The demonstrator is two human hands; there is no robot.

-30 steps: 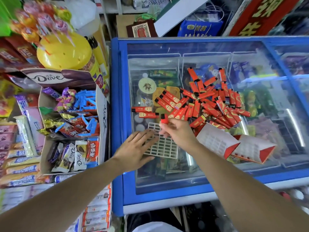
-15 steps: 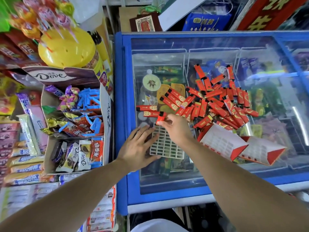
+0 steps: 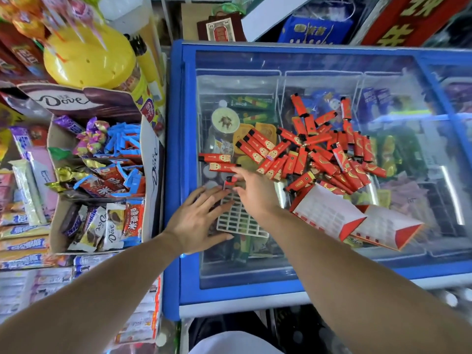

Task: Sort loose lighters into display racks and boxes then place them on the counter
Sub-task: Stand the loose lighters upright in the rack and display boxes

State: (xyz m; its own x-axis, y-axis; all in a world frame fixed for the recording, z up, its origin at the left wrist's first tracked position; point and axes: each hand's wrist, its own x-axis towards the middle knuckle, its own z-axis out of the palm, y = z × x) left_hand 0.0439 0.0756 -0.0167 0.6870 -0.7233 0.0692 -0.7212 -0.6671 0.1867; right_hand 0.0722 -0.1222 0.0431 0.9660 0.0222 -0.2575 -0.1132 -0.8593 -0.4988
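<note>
Small shop: glass-topped freezer (image 3: 176, 175), boxed chocolate bars (image 3: 102, 226), lollipop stand (image 3: 86, 60).

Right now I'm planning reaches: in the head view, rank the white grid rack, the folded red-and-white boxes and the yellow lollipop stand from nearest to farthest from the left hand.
1. White grid rack: under the left hand fingers.
2. Folded red-and-white boxes: to its right, on the freezer lid.
3. Yellow lollipop stand: far upper left.

Blue glass-top freezer (image 3: 176, 175), snack shelves (image 3: 23, 246) alongside.

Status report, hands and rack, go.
Left hand flat, bracing white grid rack. Right hand setting one red lighter upright at the rack's far edge. Loose lighter pile beside it, two folded boxes clear.
</note>
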